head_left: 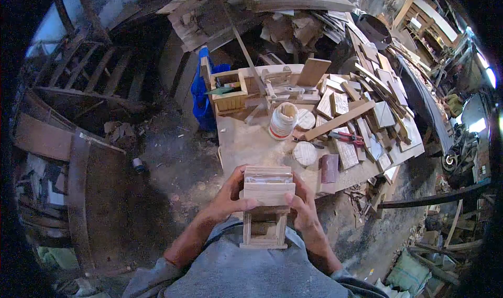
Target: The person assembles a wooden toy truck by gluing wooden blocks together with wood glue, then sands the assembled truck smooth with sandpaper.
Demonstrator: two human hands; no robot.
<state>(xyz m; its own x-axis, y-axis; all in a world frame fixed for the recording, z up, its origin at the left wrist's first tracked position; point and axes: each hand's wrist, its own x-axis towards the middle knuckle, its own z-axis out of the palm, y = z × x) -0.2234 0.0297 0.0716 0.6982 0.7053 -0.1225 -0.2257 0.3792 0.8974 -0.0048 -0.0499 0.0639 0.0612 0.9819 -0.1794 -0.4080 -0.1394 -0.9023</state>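
Close to my body I hold a small wooden box-like piece [268,193] made of pale slats, with an open compartment at its lower end. My left hand [232,196] grips its left side, the thumb lying across the front. On the right side, my right hand [304,203] is closed around it in the same way. Between the upper slats a narrow gap shows something whitish that I cannot make out. Just beyond the piece, on the workbench [236,146], stands a white plastic jar [283,121] with its mouth open.
Round wooden discs [304,154], a sanding roll [329,168] and red-handled pliers [346,137] lie on the bench. Heaped wood offcuts [361,104] cover its right side. A slatted wooden box [229,91] stands at the back left beside blue cloth [200,93].
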